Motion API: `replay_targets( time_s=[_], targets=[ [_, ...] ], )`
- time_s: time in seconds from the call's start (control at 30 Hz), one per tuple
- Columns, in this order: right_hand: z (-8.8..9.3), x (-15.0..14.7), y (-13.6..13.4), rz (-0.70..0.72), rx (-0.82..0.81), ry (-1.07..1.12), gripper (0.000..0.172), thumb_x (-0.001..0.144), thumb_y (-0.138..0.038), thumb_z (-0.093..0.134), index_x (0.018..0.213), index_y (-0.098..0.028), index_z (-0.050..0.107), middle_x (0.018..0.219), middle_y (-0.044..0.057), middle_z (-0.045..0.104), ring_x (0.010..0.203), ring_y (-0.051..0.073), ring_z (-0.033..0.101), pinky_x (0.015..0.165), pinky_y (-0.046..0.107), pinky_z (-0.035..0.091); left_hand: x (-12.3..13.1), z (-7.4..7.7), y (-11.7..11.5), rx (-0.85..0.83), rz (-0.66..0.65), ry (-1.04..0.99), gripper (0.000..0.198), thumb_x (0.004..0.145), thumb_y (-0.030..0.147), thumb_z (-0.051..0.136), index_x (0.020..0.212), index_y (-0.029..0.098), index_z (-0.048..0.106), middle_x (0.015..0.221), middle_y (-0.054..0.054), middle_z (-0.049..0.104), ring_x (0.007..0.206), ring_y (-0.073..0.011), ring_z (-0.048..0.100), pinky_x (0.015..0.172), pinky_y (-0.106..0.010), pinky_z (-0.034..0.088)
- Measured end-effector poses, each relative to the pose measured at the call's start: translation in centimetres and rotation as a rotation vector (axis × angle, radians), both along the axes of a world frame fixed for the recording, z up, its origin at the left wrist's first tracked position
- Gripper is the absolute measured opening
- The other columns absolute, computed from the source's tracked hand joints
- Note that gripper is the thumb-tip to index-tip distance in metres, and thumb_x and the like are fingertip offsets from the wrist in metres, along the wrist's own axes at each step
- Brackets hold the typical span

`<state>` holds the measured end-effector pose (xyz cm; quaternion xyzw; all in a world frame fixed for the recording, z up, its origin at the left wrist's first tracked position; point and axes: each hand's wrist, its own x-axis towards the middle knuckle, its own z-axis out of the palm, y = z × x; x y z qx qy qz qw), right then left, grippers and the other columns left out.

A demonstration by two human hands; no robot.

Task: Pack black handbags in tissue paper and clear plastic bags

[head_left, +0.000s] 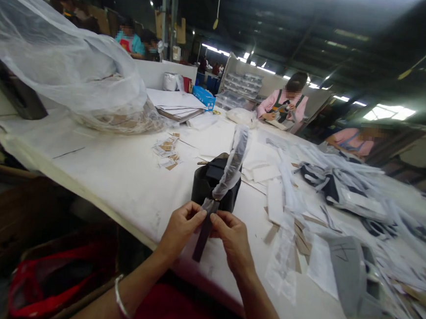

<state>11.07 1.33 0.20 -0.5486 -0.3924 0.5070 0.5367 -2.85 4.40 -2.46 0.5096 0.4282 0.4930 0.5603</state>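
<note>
My left hand (180, 228) and my right hand (231, 237) are both closed in a pinch on a dark strap (203, 237) that hangs down between them over the table's near edge. A clear plastic sleeve (233, 163) wraps the strap's upper part and rises above my hands. Just beyond them a black bag (205, 183) stands on the white table (123, 177). A silver bangle (121, 297) circles my left wrist.
A big clear plastic sack (65, 64) lies at the back left, next to stacked sheets (176, 107). Small paper tags (165, 151) lie mid-table. Piles of plastic wraps and dark items (343, 189) crowd the right. Other people work at the far end. A red bag (49, 274) sits below left.
</note>
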Motion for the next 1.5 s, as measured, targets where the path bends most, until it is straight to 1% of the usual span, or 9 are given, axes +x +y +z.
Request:
replay_targets(
  time_s=[0.2,0.4,0.5,0.6,0.8,0.97,1.2,1.37,1.5],
  targets=[
    [0.2,0.7,-0.1,0.002,-0.029,0.016,0.041,0.069,-0.048,0.081,0.091,-0.014,0.077,0.079,0.007,0.074,0.068,0.020,0.068,0.062,0.032,0.056,0.6,0.2,-0.4,-0.011,0.054,-0.016,0.033,0.082,0.048,0.066,0.078,0.017,0.057,0.067,0.003,0.055,0.055,-0.0096,0.046,0.053,-0.021,0.038],
    [0.4,0.6,0.2,-0.009,-0.011,-0.015,0.037,0.070,-0.046,0.081,0.087,-0.014,0.076,0.075,0.006,0.073,0.066,0.018,0.067,0.058,0.029,0.055,0.9,0.0,-0.1,-0.020,0.010,-0.082,0.034,0.082,0.048,0.068,0.080,0.015,0.060,0.069,0.002,0.057,0.058,-0.0099,0.048,0.054,-0.021,0.040],
    [0.4,0.6,0.4,-0.012,-0.016,0.000,0.039,0.069,-0.048,0.081,0.086,-0.013,0.076,0.073,0.006,0.073,0.063,0.018,0.067,0.057,0.029,0.055,1.0,0.2,0.3,-0.028,0.013,-0.094,0.034,0.082,0.049,0.066,0.078,0.016,0.059,0.065,0.003,0.054,0.054,-0.0088,0.043,0.051,-0.021,0.035],
    [0.4,0.5,0.7,-0.032,-0.034,-0.008,0.042,0.068,-0.052,0.081,0.082,-0.013,0.075,0.069,0.006,0.072,0.059,0.018,0.066,0.056,0.029,0.055,1.1,0.8,0.3,-0.009,0.045,-0.073,0.032,0.082,0.047,0.066,0.077,0.016,0.058,0.066,0.003,0.055,0.055,-0.0095,0.046,0.052,-0.021,0.036],
    [0.9,-0.2,1.1,-0.115,0.035,-0.257,0.038,0.071,-0.053,0.077,0.069,-0.015,0.072,0.056,0.002,0.065,0.050,0.016,0.060,0.049,0.027,0.050,1.1,1.5,-0.4,0.261,0.202,0.310,0.019,0.086,0.031,0.060,0.071,0.019,0.060,0.064,0.002,0.058,0.058,-0.0118,0.051,0.056,-0.022,0.038],
    [1.3,-0.6,0.9,-0.146,0.082,-0.416,0.035,0.075,-0.051,0.072,0.066,-0.017,0.068,0.056,0.002,0.065,0.048,0.015,0.057,0.046,0.025,0.048,0.8,0.7,-1.1,0.570,0.215,0.521,0.013,0.091,0.020,0.053,0.086,0.021,0.064,0.079,-0.002,0.064,0.071,-0.0149,0.060,0.066,-0.025,0.043],
    [0.9,-0.9,0.9,-0.141,0.063,-0.252,0.038,0.072,-0.053,0.076,0.066,-0.017,0.066,0.055,0.001,0.063,0.047,0.015,0.059,0.045,0.025,0.051,0.7,-0.5,-1.4,0.820,0.251,0.715,0.022,0.097,0.015,0.043,0.108,0.015,0.063,0.084,-0.007,0.065,0.077,-0.0184,0.062,0.071,-0.028,0.049],
    [1.0,-0.2,0.9,-0.038,-0.027,-0.057,0.045,0.068,-0.058,0.078,0.072,-0.014,0.068,0.059,0.002,0.066,0.050,0.016,0.062,0.050,0.028,0.057,0.6,-0.9,-2.2,0.935,0.194,0.834,0.036,0.100,0.012,0.036,0.134,0.011,0.048,0.091,-0.008,0.063,0.081,-0.0189,0.061,0.074,-0.030,0.053],
    [1.3,0.0,1.1,-0.030,-0.054,-0.112,0.042,0.065,-0.053,0.082,0.069,-0.014,0.068,0.057,0.001,0.065,0.050,0.015,0.062,0.048,0.026,0.055,0.7,-0.4,-2.8,0.957,0.125,0.984,0.031,0.099,0.010,0.036,0.126,0.008,0.052,0.089,-0.009,0.061,0.079,-0.0212,0.060,0.071,-0.034,0.056]
  ],
)
